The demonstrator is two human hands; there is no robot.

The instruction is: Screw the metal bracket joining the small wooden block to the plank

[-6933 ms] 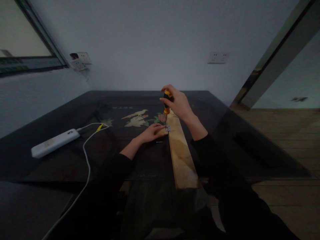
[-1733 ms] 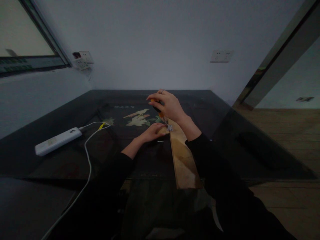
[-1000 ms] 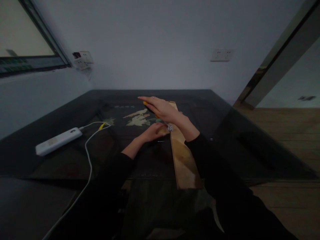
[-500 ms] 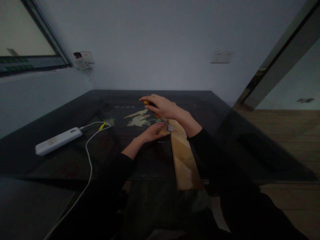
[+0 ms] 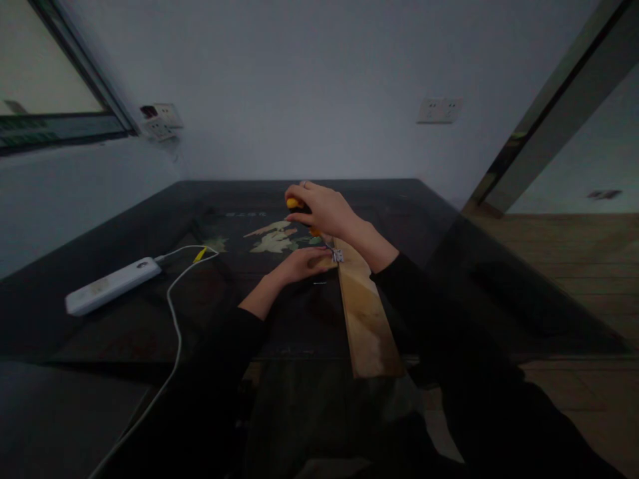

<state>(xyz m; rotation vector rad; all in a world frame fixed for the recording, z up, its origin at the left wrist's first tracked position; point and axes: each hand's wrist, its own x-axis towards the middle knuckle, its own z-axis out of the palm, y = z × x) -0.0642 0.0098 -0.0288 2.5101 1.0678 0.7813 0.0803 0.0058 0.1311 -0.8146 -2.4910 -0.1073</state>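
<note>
My right hand (image 5: 327, 207) is closed around the yellow-and-black handle of a screwdriver (image 5: 298, 206), which slants down toward a small metal hinge (image 5: 338, 255). The hinge lies at the left edge of a long wooden board (image 5: 367, 313), near its far end. A smaller piece of wood (image 5: 323, 264) meets the board there from the left. My left hand (image 5: 298, 265) grips this smaller piece, thumb and fingers close to the hinge. Whether the screwdriver's tip sits in a screw is too small to tell. A thin, nail-like metal piece (image 5: 319, 283) lies just below my left hand.
The dark table (image 5: 299, 326) bears a painted bird and flower pattern. A white power strip (image 5: 114, 286) lies at the left, its cable (image 5: 176, 326) running off the near edge. The board's near end juts over the table's front edge. Wall sockets (image 5: 439, 110) are at the back.
My right hand's fingers have curled in around the screwdriver handle, where they stretched out over it before. My left hand, the board and the hinge stay put; the view has shifted slightly.
</note>
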